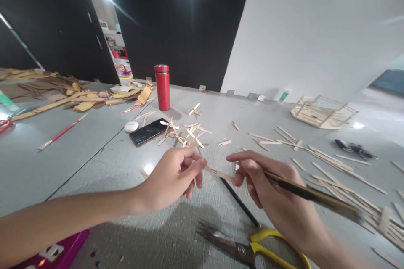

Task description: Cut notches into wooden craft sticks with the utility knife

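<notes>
My left hand (176,176) is closed, pinching one end of a thin wooden stick (222,174) between thumb and fingers. The stick's other end reaches the fingers of my right hand (268,185). That hand is closed around a pen-like black and gold tool (303,191), held like a pencil, its rear end blurred and pointing right. Its tip is near the stick, but I cannot tell whether they touch. Below the stick lies a slim black rod (241,202). Scissors with yellow handles (271,250) rest in front, partly behind my right forearm.
Loose wooden sticks (334,164) spread over the right side, and a pile (186,132) lies ahead. Beyond stand a red flask (162,88) and a stick frame (322,113). A phone (148,132), white case (131,126) and cardboard scraps (85,96) are left; a purple object (72,248) is front left.
</notes>
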Action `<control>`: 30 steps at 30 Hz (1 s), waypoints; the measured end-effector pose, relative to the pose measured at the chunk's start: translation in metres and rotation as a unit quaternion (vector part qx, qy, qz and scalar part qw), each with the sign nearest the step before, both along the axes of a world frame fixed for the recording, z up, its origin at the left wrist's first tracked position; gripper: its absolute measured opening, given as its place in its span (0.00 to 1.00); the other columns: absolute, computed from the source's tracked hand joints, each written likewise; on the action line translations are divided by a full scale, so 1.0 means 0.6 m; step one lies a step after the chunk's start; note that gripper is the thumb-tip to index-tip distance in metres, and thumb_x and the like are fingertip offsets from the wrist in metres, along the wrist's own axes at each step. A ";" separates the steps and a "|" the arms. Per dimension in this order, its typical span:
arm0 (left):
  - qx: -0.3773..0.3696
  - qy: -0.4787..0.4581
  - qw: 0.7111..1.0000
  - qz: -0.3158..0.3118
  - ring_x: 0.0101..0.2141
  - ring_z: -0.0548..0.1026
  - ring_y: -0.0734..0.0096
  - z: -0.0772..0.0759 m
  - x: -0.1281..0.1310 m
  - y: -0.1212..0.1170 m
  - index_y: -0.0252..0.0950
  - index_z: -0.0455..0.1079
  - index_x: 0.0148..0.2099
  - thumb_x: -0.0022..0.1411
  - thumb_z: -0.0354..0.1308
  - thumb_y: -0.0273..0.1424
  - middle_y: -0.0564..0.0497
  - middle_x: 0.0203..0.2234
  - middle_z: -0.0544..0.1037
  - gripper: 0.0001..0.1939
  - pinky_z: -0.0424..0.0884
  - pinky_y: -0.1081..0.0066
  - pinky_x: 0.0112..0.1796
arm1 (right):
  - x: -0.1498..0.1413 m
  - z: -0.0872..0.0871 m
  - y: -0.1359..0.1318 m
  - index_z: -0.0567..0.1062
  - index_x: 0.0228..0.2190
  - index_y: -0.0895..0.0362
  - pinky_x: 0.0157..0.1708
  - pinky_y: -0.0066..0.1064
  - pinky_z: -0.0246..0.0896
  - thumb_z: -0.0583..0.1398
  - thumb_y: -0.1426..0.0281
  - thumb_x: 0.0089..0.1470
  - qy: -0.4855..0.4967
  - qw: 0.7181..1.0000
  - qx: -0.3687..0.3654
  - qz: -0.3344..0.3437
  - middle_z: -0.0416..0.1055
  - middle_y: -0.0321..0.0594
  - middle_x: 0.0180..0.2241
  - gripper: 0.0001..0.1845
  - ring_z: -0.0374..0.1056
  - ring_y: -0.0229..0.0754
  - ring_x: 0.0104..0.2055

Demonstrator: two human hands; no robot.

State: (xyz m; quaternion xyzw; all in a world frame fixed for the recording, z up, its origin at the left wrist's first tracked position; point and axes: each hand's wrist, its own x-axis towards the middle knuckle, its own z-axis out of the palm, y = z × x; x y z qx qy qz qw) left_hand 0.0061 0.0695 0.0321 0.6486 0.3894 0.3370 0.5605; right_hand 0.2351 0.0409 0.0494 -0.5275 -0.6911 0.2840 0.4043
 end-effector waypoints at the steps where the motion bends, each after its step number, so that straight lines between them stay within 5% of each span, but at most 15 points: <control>1: 0.011 -0.006 1.000 0.008 0.18 0.70 0.81 0.009 -0.001 -0.011 0.37 0.67 0.36 0.75 0.53 0.43 0.56 0.24 0.75 0.17 0.63 0.78 0.19 | -0.001 0.009 -0.010 0.81 0.41 0.50 0.14 0.25 0.55 0.54 0.55 0.71 -0.037 0.999 0.030 0.004 0.75 0.34 0.23 0.19 0.61 0.32 0.16; 7: 0.064 -0.065 0.995 0.049 0.19 0.73 0.79 0.027 -0.005 -0.058 0.37 0.72 0.36 0.75 0.55 0.43 0.54 0.25 0.79 0.17 0.67 0.77 0.20 | -0.022 0.038 -0.042 0.81 0.32 0.50 0.20 0.29 0.63 0.64 0.58 0.64 -0.144 0.968 0.208 -0.004 0.77 0.36 0.22 0.12 0.69 0.37 0.19; 11: 0.133 -0.078 0.986 0.071 0.24 0.77 0.74 0.026 -0.005 -0.074 0.40 0.74 0.42 0.74 0.57 0.38 0.53 0.26 0.81 0.10 0.72 0.75 0.23 | -0.020 0.041 -0.054 0.83 0.32 0.48 0.16 0.28 0.62 0.62 0.58 0.65 -0.112 0.983 0.146 0.019 0.73 0.33 0.18 0.13 0.65 0.35 0.15; 15: 0.204 -0.118 0.968 0.082 0.26 0.80 0.72 0.024 -0.004 -0.087 0.42 0.74 0.46 0.73 0.58 0.30 0.54 0.27 0.82 0.04 0.77 0.74 0.28 | -0.016 0.045 -0.066 0.86 0.39 0.45 0.14 0.28 0.64 0.67 0.58 0.61 -0.027 0.992 0.117 -0.030 0.75 0.34 0.18 0.08 0.66 0.38 0.16; 20: 0.168 -0.148 0.972 0.064 0.29 0.82 0.69 0.028 0.000 -0.099 0.38 0.74 0.44 0.72 0.59 0.30 0.48 0.32 0.84 0.03 0.79 0.72 0.31 | -0.022 0.062 -0.066 0.86 0.35 0.47 0.10 0.25 0.63 0.69 0.61 0.58 0.010 0.990 0.139 -0.034 0.76 0.34 0.18 0.05 0.66 0.37 0.14; 24: 0.062 -0.157 0.985 0.027 0.30 0.82 0.69 0.038 0.006 -0.104 0.35 0.72 0.46 0.72 0.59 0.34 0.45 0.34 0.84 0.07 0.79 0.75 0.29 | -0.023 0.073 -0.070 0.85 0.33 0.47 0.14 0.23 0.68 0.68 0.64 0.58 -0.020 0.986 0.160 -0.046 0.77 0.31 0.19 0.03 0.69 0.36 0.15; 30: 0.035 -0.132 0.991 0.004 0.28 0.84 0.69 0.027 0.011 -0.110 0.33 0.75 0.51 0.73 0.56 0.34 0.41 0.39 0.84 0.12 0.76 0.79 0.24 | -0.005 0.044 -0.080 0.79 0.42 0.48 0.27 0.25 0.79 0.68 0.66 0.59 -0.158 0.913 0.349 -0.142 0.83 0.39 0.40 0.08 0.81 0.41 0.29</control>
